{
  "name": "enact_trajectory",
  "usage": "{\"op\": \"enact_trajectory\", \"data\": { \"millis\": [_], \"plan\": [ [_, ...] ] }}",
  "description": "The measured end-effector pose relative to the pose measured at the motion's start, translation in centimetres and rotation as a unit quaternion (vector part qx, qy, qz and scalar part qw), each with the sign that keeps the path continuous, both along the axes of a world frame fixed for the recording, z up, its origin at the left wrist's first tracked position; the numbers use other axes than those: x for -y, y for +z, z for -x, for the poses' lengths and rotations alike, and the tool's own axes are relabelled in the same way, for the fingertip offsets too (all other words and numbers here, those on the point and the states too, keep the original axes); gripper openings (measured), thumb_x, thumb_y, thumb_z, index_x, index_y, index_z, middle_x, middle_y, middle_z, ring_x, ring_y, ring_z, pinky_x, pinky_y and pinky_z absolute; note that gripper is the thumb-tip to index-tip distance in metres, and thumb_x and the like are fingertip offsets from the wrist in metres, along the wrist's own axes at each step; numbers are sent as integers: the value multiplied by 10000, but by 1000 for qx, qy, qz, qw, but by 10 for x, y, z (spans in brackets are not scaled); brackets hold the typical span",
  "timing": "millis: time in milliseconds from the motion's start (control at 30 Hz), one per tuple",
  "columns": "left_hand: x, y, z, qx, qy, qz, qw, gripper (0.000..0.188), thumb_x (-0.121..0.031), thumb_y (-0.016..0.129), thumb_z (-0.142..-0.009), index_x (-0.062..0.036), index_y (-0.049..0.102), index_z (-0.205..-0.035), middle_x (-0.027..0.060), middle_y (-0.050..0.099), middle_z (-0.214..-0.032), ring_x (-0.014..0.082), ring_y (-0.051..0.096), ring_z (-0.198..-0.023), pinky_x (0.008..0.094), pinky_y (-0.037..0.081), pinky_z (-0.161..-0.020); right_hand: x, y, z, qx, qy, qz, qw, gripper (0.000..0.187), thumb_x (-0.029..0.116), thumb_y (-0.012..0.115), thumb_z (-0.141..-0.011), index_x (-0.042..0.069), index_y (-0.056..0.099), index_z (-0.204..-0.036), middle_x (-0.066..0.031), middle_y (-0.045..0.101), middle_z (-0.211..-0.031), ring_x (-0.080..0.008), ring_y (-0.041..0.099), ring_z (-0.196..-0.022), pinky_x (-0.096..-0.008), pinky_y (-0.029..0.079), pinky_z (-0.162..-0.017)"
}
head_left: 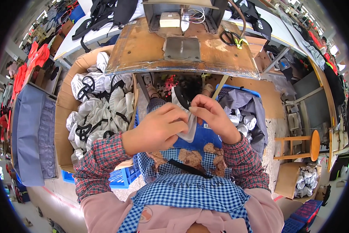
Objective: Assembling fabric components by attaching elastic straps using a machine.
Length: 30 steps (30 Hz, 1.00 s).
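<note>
The white cloth piece [189,130] with black trim [180,96] hung between your two hands, over your lap and just below the near edge of the wooden table. Your right hand [215,116] pinched the cloth's upper edge between thumb and forefinger. Your left hand [157,127] was at the cloth's left side, fingers bent and tips close to those of the right; whether they gripped the fabric or only touched it, I could not tell.

Beneath: a blue panel [199,139] lay on your lap, with a loose-looking black strip [190,169] nearer your body, across the blue checked apron [182,192].

To your left: a cardboard carton [62,124] stood full of white cloth bundles [100,108] with black bands; part of a blue crate [122,178] showed below it. To your right: grey fabric [242,100] draped in and over a blue bin [239,89], silvery-white pieces [244,123] against it.

Ahead: the table [133,48] bore a metal plate [182,48], a white box [170,19] and, near its right side, black-handled scissors [230,38]. Farther right: a wooden stool [315,145].
</note>
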<state>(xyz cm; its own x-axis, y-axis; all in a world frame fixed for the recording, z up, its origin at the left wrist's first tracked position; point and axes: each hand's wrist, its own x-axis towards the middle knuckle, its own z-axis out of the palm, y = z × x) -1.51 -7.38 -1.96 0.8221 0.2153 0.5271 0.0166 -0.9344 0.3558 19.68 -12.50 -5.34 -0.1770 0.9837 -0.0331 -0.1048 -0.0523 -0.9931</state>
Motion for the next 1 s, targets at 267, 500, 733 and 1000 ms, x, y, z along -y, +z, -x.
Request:
{"op": "enact_trajectory", "data": {
  "millis": [267, 500, 733, 1000],
  "plan": [
    [-28, 18, -2, 27, 74, 287, 955, 386, -191, 570, -940, -46, 517, -1293, 97, 554, -1246, 191, 503, -1186, 327, 389, -1006, 5, -16, -6, -194, 43, 7, 980, 158, 217, 568, -919, 96, 533, -823, 84, 478, -736, -16, 441, -697, -186, 354, -629],
    [-20, 8, -32, -27, -29, 472, 881, 344, -277, 700, -879, -20, 600, -1085, 14, 599, -995, 79, 536, -888, 256, 449, -763, 18, -7, -19, -252, 24, 9, 967, 180, 220, 551, -946, 45, 569, -907, 41, 558, -843, -50, 521, -779, -211, 423, -703],
    [-6, 1, -40, -95, 97, 129, 982, 314, -244, 744, -732, -16, 636, -919, 193, 631, -759, 393, 595, -695, 384, 457, -596, 12, 8, -23, 115, -29, -233, 965, 280, 270, 689, -872, 24, 599, -973, -22, 603, -898, -128, 561, -813, -287, 461, -692],
    [-21, 3, -22, -26, -30, 611, 791, 309, -258, 798, -711, -37, 599, -797, -47, 551, -680, 37, 490, -647, 238, 384, -555, 24, 18, -33, 172, 122, -177, 961, 270, 189, 740, -773, 11, 565, -877, -62, 573, -754, -122, 531, -716, -307, 449, -632]
  ]
}}
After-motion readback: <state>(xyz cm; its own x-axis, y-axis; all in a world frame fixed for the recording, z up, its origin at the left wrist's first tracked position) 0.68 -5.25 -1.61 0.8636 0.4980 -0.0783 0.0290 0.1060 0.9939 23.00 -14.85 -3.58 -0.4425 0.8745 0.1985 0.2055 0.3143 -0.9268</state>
